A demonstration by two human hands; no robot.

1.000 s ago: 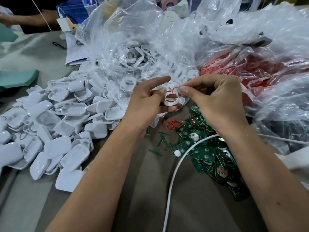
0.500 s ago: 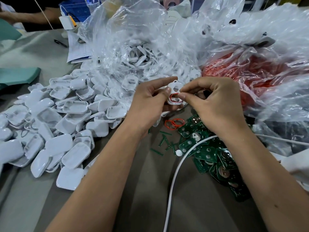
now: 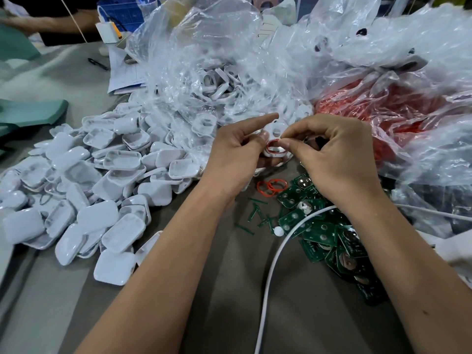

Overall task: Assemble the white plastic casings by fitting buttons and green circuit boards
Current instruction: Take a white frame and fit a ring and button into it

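My left hand [image 3: 236, 152] grips a small white plastic casing [image 3: 273, 130] above the table, thumb on its near edge. A red ring [image 3: 272, 145] sits on the casing. My right hand [image 3: 332, 154] pinches that ring against the casing with thumb and forefinger. Below the hands lie loose red rings [image 3: 270, 186] and a heap of green circuit boards [image 3: 321, 231]. A large pile of white casings [image 3: 102, 180] covers the table on the left.
Clear plastic bags [image 3: 204, 72] with more white parts rise behind the hands; a bag of red rings [image 3: 383, 111] lies at the right. A white cable [image 3: 270, 272] runs across the grey table. Another person's arm [image 3: 51, 24] is at the far left.
The red ring has gone from held just above the casing to lying on it, with my right fingertips now pressing it down. Both hands shifted slightly downward together.
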